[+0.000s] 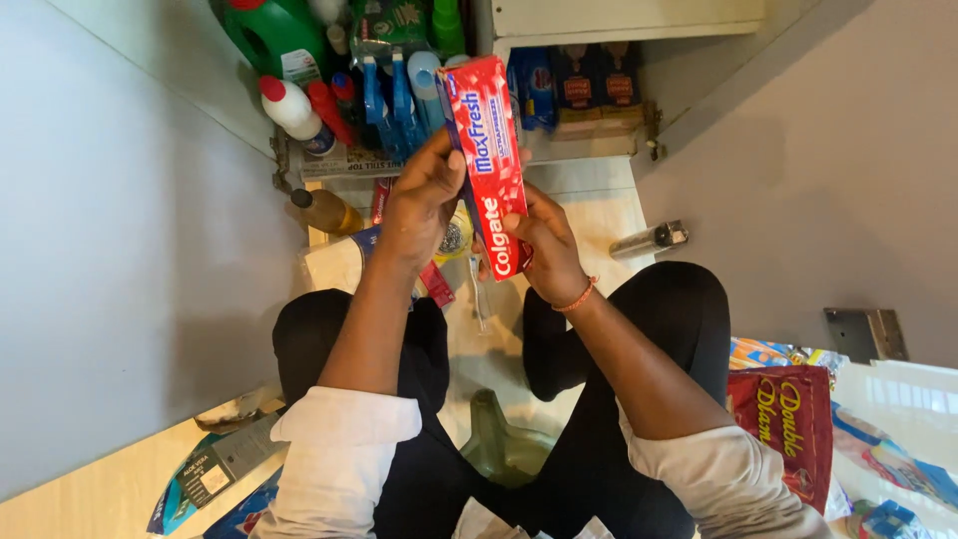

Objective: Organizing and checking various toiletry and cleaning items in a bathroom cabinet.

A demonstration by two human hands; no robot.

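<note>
A long red toothpaste carton (489,150) is held upright in front of an open low cupboard. My left hand (419,200) grips its left side near the middle. My right hand (544,245) holds its lower end, with an orange thread band on that wrist. Both arms wear rolled white sleeves, and my knees in black trousers are bent on either side.
The cupboard shelf (339,165) holds green, white, red and blue cleaning bottles (289,105) and dark blue packets (574,85). A yellow-brown bottle (329,212) and a grey lighter-like object (649,240) lie on the floor. A red bag (788,419) and boxes (215,469) sit beside me.
</note>
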